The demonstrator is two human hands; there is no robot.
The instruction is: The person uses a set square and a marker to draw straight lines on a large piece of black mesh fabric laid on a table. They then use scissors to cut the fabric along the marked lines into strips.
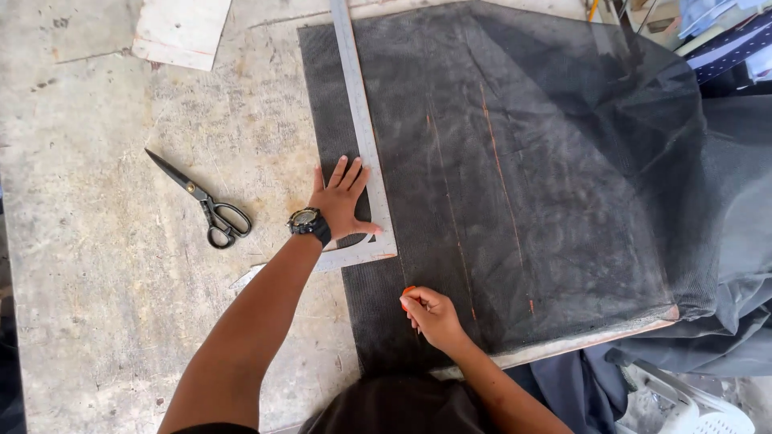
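Observation:
A sheet of dark mesh fabric point(531, 169) lies spread over a worn table point(96, 265). A long metal L-square ruler point(358, 104) rests along the fabric's left side. My left hand point(342, 201), with a black wristwatch on the wrist, presses flat on the ruler near its corner. My right hand point(430, 315) pinches a small orange piece of chalk point(408, 291) against the fabric just below the ruler's corner. Thin orange chalk lines point(498, 169) run lengthwise down the mesh.
Black-handled scissors point(205, 205) lie on the table left of the ruler. A pale board point(181, 30) sits at the far left corner. The fabric hangs off the table's right edge. A white plastic chair point(691, 410) stands at the lower right.

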